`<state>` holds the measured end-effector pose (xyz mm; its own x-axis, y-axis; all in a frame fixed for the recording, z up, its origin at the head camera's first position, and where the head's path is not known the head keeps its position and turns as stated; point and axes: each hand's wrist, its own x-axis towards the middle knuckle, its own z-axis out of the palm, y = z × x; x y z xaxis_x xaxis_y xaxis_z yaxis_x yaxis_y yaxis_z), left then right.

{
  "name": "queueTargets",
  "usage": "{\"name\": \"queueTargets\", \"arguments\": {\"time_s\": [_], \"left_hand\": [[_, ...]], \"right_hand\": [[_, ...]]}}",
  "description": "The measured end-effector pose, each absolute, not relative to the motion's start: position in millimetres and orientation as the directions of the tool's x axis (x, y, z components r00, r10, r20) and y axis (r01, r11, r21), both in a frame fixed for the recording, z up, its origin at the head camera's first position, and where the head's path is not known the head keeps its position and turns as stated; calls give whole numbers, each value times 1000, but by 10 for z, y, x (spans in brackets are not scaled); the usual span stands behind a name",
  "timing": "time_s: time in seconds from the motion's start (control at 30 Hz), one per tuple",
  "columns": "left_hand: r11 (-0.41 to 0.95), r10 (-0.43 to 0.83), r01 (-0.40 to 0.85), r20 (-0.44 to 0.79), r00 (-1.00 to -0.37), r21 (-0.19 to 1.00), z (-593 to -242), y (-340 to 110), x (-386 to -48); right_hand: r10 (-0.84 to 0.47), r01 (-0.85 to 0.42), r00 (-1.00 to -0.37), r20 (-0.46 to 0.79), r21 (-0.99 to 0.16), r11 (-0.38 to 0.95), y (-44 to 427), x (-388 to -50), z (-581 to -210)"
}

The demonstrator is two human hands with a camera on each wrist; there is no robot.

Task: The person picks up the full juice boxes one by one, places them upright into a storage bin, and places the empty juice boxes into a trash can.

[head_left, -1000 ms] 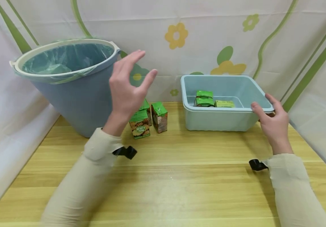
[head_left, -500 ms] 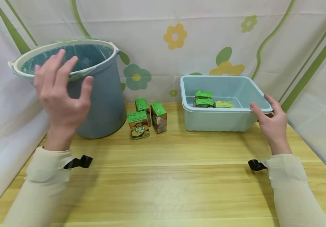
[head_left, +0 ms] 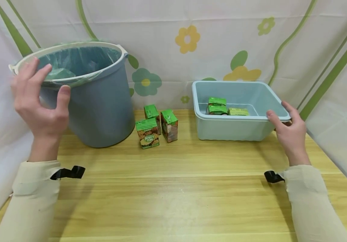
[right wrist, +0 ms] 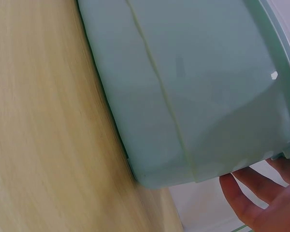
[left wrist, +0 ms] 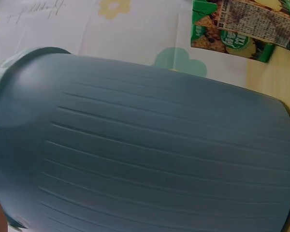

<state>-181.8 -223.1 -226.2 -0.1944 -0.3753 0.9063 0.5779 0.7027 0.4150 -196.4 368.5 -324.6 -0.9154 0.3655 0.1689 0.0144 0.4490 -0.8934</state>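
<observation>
In the head view my left hand [head_left: 41, 104] is raised in front of the left side of a blue-grey trash bin [head_left: 100, 111], thumb and fingers spread apart and holding nothing. Whether it touches the rim cannot be told. The bin's ribbed wall [left wrist: 174, 145] fills most of the left wrist view. My right hand [head_left: 292, 134] grips the right corner of a light blue plastic tub [head_left: 227, 129], thumb over the rim. Its fingers [right wrist: 253, 188] lie against the tub's end wall in the right wrist view. Inside the tub lie two green-topped snack boxes [head_left: 217, 110] and a yellow-green one [head_left: 238, 111].
Between bin and tub, three small green-and-brown snack boxes [head_left: 147, 136] stand upright on the wooden table [head_left: 173, 198]. A green-tinted plastic liner [head_left: 79, 62] covers the bin's inside. Behind everything hangs a white flower-patterned cloth [head_left: 161, 40].
My left hand has swept left, from above the standing snack boxes across the bin's front to its left side. The right hand stays on the tub, and the boxes have not moved.
</observation>
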Motion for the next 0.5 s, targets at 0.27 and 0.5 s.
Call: {"name": "queueTargets", "arguments": {"time_s": [0.27,0.5], "left_hand": [[687,-402,583,895,-192,433,-2301,-2248,-1864],[669,-423,592,885,-195,450,-2308,-2209,-1867]], "right_hand": [[366,10,-915,169,-899,439,3679,-1959,-3232],[363,18,-918,160,-897,441,3683,-1957,-3234]]}}
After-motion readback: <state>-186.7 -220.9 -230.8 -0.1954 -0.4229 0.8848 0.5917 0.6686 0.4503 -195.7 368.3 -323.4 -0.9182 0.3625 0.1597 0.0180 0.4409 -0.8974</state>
